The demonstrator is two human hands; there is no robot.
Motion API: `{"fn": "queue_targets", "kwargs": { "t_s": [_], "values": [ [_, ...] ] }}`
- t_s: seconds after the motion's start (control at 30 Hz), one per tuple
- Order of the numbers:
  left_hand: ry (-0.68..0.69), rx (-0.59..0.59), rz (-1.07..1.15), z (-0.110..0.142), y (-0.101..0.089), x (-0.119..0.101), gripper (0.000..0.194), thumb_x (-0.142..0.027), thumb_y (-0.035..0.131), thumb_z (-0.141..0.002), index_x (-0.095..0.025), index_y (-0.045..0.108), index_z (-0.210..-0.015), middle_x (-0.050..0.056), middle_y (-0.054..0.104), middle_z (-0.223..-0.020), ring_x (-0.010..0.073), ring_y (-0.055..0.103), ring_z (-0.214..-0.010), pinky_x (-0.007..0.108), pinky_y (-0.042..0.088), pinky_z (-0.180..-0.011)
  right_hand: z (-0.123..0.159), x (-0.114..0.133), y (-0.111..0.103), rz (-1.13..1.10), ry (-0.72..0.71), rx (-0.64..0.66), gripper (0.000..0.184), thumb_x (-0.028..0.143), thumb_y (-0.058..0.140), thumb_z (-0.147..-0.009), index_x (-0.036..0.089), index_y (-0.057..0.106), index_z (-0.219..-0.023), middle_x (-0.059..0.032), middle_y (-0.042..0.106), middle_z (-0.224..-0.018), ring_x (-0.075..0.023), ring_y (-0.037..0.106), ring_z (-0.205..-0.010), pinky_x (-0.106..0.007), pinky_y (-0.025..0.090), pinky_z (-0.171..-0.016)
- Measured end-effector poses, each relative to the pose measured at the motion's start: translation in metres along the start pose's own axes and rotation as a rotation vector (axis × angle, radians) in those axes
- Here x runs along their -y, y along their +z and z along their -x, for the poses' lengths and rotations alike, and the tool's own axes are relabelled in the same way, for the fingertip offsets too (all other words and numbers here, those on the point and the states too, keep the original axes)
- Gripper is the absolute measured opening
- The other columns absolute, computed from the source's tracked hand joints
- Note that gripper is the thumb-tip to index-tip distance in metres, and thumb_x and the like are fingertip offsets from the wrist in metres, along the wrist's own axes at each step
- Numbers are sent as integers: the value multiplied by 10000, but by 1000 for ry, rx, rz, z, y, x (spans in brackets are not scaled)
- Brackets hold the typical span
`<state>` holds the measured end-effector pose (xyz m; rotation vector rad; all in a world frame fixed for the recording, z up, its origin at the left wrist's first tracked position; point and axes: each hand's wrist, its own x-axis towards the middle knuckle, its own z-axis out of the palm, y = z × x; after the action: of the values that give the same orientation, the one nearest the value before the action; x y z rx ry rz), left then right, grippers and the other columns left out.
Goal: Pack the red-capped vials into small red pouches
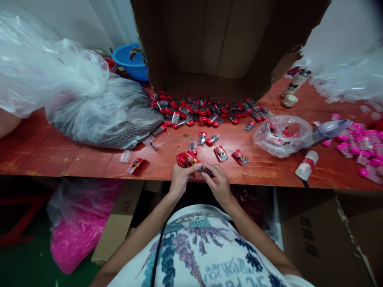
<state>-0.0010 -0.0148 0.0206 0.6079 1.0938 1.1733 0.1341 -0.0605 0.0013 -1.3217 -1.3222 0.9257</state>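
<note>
Head view: left grip [179, 179] pinches a crinkled red packet [184, 159] at the near edge of the counter [95, 161]; right grip [220, 184] pinches a small dark item [207, 171] right beside it, exact type unclear. Small clear container [193, 148] just beyond the packet. Two flat red packets [220, 153] lie to the right. Pile of red-capped containers [196, 107] farther back, at the open cardboard box [218, 75]. Clear plastic bag [262, 142] off right.
</note>
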Motion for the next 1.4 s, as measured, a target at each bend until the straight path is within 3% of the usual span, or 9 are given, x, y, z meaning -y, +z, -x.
{"fn": "queue_targets", "kwargs": {
  "t_s": [0.2, 0.3, 0.5, 0.6, 0.8, 1.03, 1.23, 1.33, 1.4],
  "values": [
    [-84, 92, 31, 5, 5, 1, 241, -155, 839, -520, -111, 686, -701, 41, 692, -664, 151, 630, -579, 264, 527, -604, 0, -7, 4, -352, 306, 37, 370, 383, 642, -788, 231, 614, -1124, -14, 647, -880, -136, 595, -655, -246, 527, -517],
    [-102, 113, 32, 6, 6, 3, 260, -138, 842, -508, -115, 685, -713, 36, 693, -671, 146, 629, -577, 266, 533, -609, 0, -14, 3, -363, 271, 1, 449, 356, 646, -789, 260, 558, -1219, -7, 633, -898, -149, 614, -743, -264, 551, -610],
    [-167, 101, 12, -1, 5, 5, 265, -148, 840, -513, -123, 676, -720, 30, 692, -663, 154, 635, -561, 261, 531, -563, -5, -19, -10, -49, 53, 86, 453, 253, 633, -805, 323, 580, -1250, -39, 552, -1118, -171, 577, -988, -312, 499, -880],
    [-162, 74, 8, -3, 5, 6, 250, -148, 836, -516, -124, 678, -709, 31, 689, -655, 152, 634, -562, 256, 527, -568, -7, -21, -13, -50, 41, 122, 430, 221, 613, -809, 327, 598, -1225, -26, 570, -1081, -162, 589, -948, -307, 502, -861],
    [-156, 146, -22, 0, 8, 15, 206, -162, 822, -551, -127, 683, -699, 32, 682, -659, 140, 624, -564, 235, 509, -561, -5, -34, -9, -126, 135, -1, 309, 250, 673, -738, 255, 667, -1047, -17, 632, -951, -171, 618, -833, -299, 534, -747],
    [-266, 200, 3, -1, 10, 26, 173, -137, 810, -577, -120, 694, -705, 50, 702, -684, 143, 640, -579, 237, 523, -590, 0, -40, -13, -217, 241, -6, 302, 315, 712, -695, 214, 642, -970, -12, 681, -879, -169, 652, -758, -303, 550, -702],
    [-457, 55, 156, -6, 8, 18, 198, -91, 710, -661, -120, 684, -855, 115, 733, -822, 216, 695, -686, 316, 565, -606, -12, -52, -55, -87, 325, -281, 428, 416, 689, -710, 175, 611, -1054, -2, 643, -775, -135, 569, -601, -260, 495, -550],
    [-501, 30, 185, -8, 5, 14, 193, -51, 666, -675, -112, 672, -858, 129, 732, -840, 224, 697, -690, 338, 574, -606, -20, -55, -83, 204, 195, -477, 454, 413, 679, -722, 177, 622, -1106, -54, 603, -955, -150, 559, -703, -315, 497, -693],
    [-483, 48, 181, -9, 4, 15, 166, -54, 678, -671, -105, 675, -829, 129, 731, -828, 219, 690, -671, 343, 578, -605, -21, -49, -88, 350, 90, -538, 413, 396, 663, -747, 198, 633, -1109, -85, 550, -1083, -171, 561, -797, -339, 478, -775]
  ]
}}
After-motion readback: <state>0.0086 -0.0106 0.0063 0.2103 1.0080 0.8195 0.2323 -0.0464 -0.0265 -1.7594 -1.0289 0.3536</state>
